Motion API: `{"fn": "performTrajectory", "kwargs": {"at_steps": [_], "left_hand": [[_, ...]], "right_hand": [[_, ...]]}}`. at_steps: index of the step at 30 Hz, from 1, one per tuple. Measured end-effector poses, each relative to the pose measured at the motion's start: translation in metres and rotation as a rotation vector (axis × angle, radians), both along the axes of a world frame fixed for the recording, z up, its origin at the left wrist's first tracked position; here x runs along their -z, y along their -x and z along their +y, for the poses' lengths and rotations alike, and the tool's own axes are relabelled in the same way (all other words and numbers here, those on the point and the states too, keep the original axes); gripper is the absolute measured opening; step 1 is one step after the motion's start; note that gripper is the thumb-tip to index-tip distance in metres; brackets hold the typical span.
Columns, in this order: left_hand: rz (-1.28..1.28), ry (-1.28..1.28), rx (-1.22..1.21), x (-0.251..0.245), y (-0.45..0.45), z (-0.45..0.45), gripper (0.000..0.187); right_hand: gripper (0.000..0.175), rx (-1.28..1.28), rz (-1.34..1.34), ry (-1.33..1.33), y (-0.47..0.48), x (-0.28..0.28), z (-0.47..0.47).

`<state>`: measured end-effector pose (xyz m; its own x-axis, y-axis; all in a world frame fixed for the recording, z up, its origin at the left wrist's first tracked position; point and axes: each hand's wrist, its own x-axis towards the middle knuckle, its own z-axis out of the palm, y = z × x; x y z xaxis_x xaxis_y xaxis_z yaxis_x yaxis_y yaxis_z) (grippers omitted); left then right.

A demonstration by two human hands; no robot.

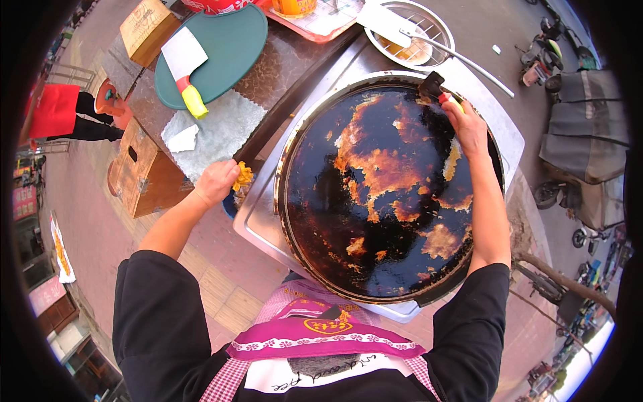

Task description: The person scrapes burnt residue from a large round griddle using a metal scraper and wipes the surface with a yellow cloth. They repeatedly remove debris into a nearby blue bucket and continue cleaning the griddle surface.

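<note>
A large round black griddle lies before me, with browned, crusty patches of residue on its surface. My right hand grips the red and yellow handle of a scraper, its dark blade at the griddle's far right rim. Left of the griddle, my left hand holds yellow-brown food scraps over a blue container, mostly hidden beneath. A cleaver with a yellow handle rests on an oval green board. Beside the board is a grey cloth with a white crumpled piece on it.
A wide white spatula lies across a round metal dish with a rack behind the griddle. A wooden box and a wooden block are at the left. A person in a red apron stands farther left; a covered cart is at right.
</note>
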<state>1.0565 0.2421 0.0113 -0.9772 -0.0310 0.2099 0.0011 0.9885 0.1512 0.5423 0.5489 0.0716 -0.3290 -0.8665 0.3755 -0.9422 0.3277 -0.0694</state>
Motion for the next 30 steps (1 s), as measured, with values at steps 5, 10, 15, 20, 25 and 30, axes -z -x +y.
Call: {"fn": "performTrajectory", "kwargs": {"at_steps": [5, 10, 15, 20, 25, 30], "left_hand": [[-0.009, -0.029, 0.002, 0.001, -0.002, -0.001, 0.018], [-0.015, 0.003, 0.009, 0.001, -0.003, -0.002, 0.021], [-0.012, -0.001, 0.013, 0.001, -0.004, -0.003, 0.021], [0.026, -0.022, 0.021, 0.000, 0.000, -0.002, 0.019], [-0.001, 0.008, 0.016, 0.004, -0.005, -0.004, 0.023], [-0.015, 0.021, 0.017, 0.006, -0.006, -0.005, 0.025]], "right_hand": [[0.017, -0.021, 0.010, 0.001, 0.001, 0.002, -0.003], [0.016, -0.020, 0.034, -0.037, 0.000, 0.003, -0.008], [0.017, -0.048, 0.043, -0.035, 0.000, 0.004, -0.015], [0.018, -0.060, 0.040, -0.040, -0.002, 0.004, -0.020], [0.019, -0.074, 0.026, -0.060, -0.004, 0.006, -0.027], [0.019, -0.067, 0.016, -0.077, -0.009, 0.004, -0.032]]}}
